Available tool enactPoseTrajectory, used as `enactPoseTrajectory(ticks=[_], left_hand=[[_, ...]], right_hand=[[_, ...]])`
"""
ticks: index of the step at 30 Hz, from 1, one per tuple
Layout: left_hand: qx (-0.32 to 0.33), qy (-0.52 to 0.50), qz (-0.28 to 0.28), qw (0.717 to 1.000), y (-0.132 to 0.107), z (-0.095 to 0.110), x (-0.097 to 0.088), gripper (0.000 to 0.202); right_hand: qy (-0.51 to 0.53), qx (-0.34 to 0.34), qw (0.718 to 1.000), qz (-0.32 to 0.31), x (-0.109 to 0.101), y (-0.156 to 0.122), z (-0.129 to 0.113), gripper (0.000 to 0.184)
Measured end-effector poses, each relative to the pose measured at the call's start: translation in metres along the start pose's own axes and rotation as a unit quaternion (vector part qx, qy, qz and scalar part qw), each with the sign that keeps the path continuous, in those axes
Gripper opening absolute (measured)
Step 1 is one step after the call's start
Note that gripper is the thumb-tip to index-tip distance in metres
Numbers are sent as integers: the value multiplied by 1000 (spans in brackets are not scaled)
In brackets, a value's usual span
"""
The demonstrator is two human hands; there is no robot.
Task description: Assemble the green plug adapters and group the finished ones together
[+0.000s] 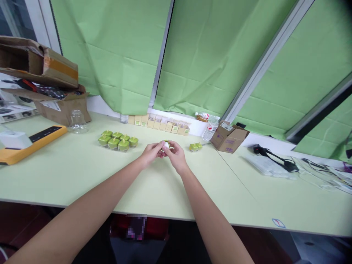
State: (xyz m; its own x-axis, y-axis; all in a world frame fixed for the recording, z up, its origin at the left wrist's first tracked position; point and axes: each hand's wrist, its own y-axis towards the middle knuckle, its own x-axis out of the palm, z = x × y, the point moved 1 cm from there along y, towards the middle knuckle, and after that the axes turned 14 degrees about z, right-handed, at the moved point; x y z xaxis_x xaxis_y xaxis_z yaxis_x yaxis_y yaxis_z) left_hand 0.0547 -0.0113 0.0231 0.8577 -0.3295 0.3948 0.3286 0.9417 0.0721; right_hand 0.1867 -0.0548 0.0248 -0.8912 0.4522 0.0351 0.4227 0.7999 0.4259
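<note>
Pale green worktop (90, 176) set against a wall with green blinds (115, 55); clock directions are taken from the piece in hand, 12 being away from the person.

The piece (166, 144), one, small, white and green, is held between both hands above the worktop. Its white face is towards the camera, with green at the edge towards 12; fingers cover much of it and its long axis cannot be told. Left hand (150, 154): grip clamped on the piece. Right hand (177, 156): grip likewise clamped on it, from the 4 o'clock side.

Containers: seven green-topped cups (123, 145) grouped at 9 o'clock; a pair of similar cups (193, 147) at 3. Contents cannot be made out. At 12, against the wall, a row of small boxes (157, 123), about nine. At 2 to 3, two clear bottles, one upright (210, 131), one on its side (206, 117), next to one brown box (230, 138). Towards 10, two stacked cartons: the upper (60, 71) opens towards 9; the lower (64, 110) holds wrapped items. Just beside it, one clear jar (78, 124). At 9, near the worktop edge, one yellow power strip (33, 146) with a white plug block (15, 140).
</note>
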Motion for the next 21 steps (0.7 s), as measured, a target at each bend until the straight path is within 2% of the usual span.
enactPoseTrajectory(ticks=[10, 17, 21], left_hand=[[71, 110, 28, 991, 4, -3, -4, 55], [51, 118, 40, 991, 6, -5, -5, 55], [78, 119, 60, 988, 6, -6, -7, 54]], right_hand=[[69, 138, 988, -29, -4, -4, -9, 44], [76, 142, 987, -27, -6, 2, 1, 43], [87, 152, 984, -25, -4, 1, 1, 44]])
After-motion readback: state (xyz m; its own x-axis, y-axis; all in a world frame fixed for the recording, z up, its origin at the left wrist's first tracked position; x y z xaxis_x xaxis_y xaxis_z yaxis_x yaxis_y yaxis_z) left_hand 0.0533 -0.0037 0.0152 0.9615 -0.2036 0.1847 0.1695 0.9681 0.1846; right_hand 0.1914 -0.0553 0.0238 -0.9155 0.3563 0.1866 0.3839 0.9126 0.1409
